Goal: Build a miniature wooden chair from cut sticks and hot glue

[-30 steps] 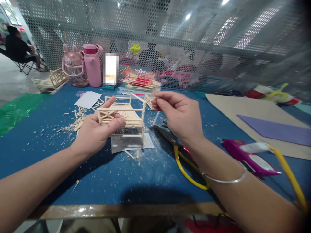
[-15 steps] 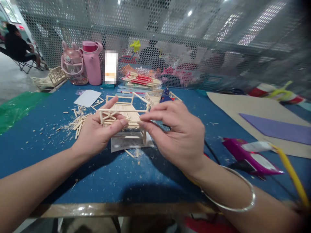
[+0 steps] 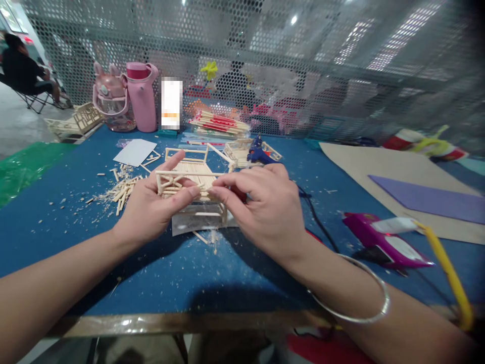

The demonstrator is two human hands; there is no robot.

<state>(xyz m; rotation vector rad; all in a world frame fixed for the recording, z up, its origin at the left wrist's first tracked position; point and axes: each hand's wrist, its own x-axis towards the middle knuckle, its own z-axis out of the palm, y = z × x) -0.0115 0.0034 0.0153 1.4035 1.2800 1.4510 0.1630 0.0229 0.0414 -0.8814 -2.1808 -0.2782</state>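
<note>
A small model (image 3: 197,169) built of thin pale wooden sticks, much like a miniature bench or bed with railings, sits in front of me. My left hand (image 3: 146,210) grips its near left corner, thumb on the front rail and index finger raised. At the front rail's right part, the thumb and index finger of my right hand (image 3: 267,210) are pinched together; whatever lies between them is too small to make out. Under the model is a piece of white paper (image 3: 182,225). Cut stick pieces (image 3: 123,194) lie in a pile left of the left hand.
Behind the model are a blue glue gun (image 3: 258,153), bundled sticks (image 3: 220,124), a pink bottle (image 3: 142,101) and a clear pink-lidded bottle (image 3: 113,103). A magenta tool (image 3: 382,240) and a purple sheet (image 3: 432,199) lie right. A seated person (image 3: 22,65) is far left.
My right hand has shifted left along the front rail, its fingertips now closer to the left thumb. More of the blue glue gun shows. My left hand keeps its grip on the model.
</note>
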